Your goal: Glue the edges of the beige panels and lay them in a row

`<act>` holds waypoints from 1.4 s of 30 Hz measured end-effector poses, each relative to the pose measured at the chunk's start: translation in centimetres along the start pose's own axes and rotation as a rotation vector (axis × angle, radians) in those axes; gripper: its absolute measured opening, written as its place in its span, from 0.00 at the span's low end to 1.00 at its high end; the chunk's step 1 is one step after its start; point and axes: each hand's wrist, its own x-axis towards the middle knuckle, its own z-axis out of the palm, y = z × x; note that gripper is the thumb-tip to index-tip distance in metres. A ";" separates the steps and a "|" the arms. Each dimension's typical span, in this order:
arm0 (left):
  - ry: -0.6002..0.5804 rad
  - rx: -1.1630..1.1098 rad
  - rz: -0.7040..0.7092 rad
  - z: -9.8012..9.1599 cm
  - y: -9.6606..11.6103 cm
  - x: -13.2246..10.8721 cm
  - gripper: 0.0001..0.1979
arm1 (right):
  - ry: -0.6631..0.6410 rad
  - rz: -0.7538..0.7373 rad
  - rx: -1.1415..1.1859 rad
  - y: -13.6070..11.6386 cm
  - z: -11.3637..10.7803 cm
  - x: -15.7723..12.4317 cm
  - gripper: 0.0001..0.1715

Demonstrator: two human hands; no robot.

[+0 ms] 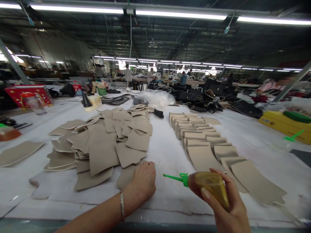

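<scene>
My right hand [228, 200] is wrapped round a squeeze bottle [209, 186] of amber-brown liquid. The bottle is tilted on its side, its thin green nozzle pointing left over the white table. My left hand [143, 183], with a bracelet at the wrist, has its fingers curled at the right end of a beige leather-like piece [126, 174]; the fingertips are partly hidden. Left of it spreads a loose heap of beige cut pieces [103, 147]. Beyond the bottle, more beige pieces [199, 155] lie overlapped in rows, running down to a tabbed piece [257, 178] at the right.
Toward the back lie a clear plastic bag [155, 98], a small black piece [158, 113] and black bags [206, 94]. A yellow box [284, 124] stands right; a red box [28, 95] and a jar [34, 103] stand left. Several people are farther off.
</scene>
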 end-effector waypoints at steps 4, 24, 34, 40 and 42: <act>0.012 0.001 0.146 -0.2 -2.4 -0.6 0.20 | -0.060 -0.055 -0.061 1.1 0.4 0.5 0.36; 0.023 -0.153 0.240 0.5 -4.5 -1.3 0.24 | -0.283 -0.400 -0.349 3.8 4.0 2.4 0.28; -0.003 -0.144 0.220 0.3 -4.4 -1.6 0.22 | -0.285 -0.344 -0.361 4.3 3.3 3.1 0.29; -0.005 -0.165 0.252 0.7 -4.8 -1.4 0.22 | -0.349 -0.273 -0.321 4.3 3.0 3.4 0.29; -0.011 -0.185 0.259 0.7 -4.9 -1.5 0.22 | -0.305 -0.247 -0.288 4.3 3.1 3.3 0.29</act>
